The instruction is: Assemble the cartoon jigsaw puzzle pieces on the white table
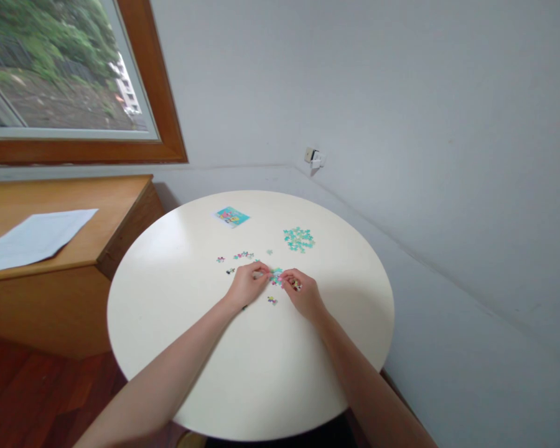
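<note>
Both my hands rest on a round cream table (177, 323) and meet over a small cluster of joined puzzle pieces (276, 275). My left hand (247, 283) has its fingers curled and pinches the cluster's left side. My right hand (301, 291) is closed too, its fingertips on the cluster's right side with a small piece under them. A loose piece (272, 300) lies just in front of my hands. More loose pieces (243, 255) lie scattered behind my left hand.
A heap of teal pieces (299, 239) lies at the far right of the table, and a small picture card (232, 216) at the far edge. A wooden desk (74, 261) with a white paper (32, 236) stands at left under a window. Grey walls close in behind.
</note>
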{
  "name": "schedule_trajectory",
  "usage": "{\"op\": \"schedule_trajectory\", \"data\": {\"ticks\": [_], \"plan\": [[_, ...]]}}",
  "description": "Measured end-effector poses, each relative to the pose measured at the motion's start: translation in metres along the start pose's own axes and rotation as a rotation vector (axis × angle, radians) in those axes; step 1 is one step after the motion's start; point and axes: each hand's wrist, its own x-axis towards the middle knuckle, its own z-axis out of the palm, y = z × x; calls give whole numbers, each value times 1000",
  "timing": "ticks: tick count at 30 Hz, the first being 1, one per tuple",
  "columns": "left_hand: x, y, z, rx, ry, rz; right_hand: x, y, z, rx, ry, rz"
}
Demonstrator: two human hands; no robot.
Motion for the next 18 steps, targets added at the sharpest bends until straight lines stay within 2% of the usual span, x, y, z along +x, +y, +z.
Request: {"op": "schedule_trajectory", "data": {"ticks": [7, 18], "plan": [[-2, 5, -4, 230, -82, 108, 0, 5, -1, -139, -61, -79], [-2, -1, -3, 240, -145, 200, 1, 11, -1, -183, -57, -89]]}}
